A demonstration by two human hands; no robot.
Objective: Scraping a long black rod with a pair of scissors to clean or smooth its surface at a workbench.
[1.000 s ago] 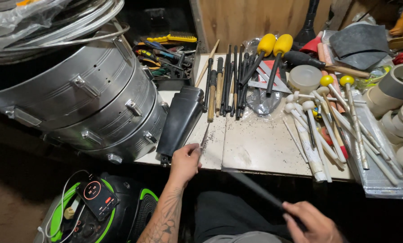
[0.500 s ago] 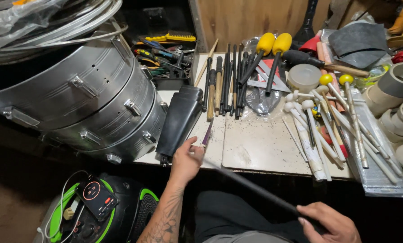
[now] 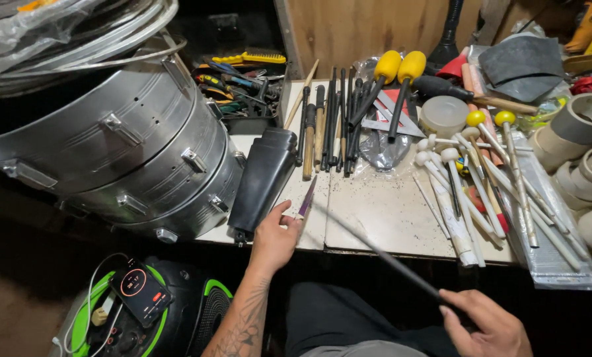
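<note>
- Near the table's front edge in the head view, the left hand (image 3: 274,239) is resting with its fingers curled around the far end of a thin dark rod (image 3: 375,250), next to a small purple-tipped tool (image 3: 307,197) lying on the table (image 3: 375,218).
- Low at the right, the right hand (image 3: 486,325) is clenching the rod's near end, so the rod is spanning slantwise from hand to hand, just off the table edge.
- Compared with a second ago, the left hand is now sitting slightly nearer and the right hand has slid right and down; the rod is being drawn out longer between the hands, clear of the tabletop.
- Just left of the left hand, a black case (image 3: 264,177) is leaning near the edge, touching a stack of metal drum shells (image 3: 131,152) further left.
- Far across the table, dark sticks (image 3: 332,119), yellow mallets (image 3: 398,69) and white mallets (image 3: 468,192) are crowding the surface; tape rolls (image 3: 590,152) are filling the right end.
- Open room is lying only in the bare patch mid-table and below its near edge, where the hands are working.
</note>
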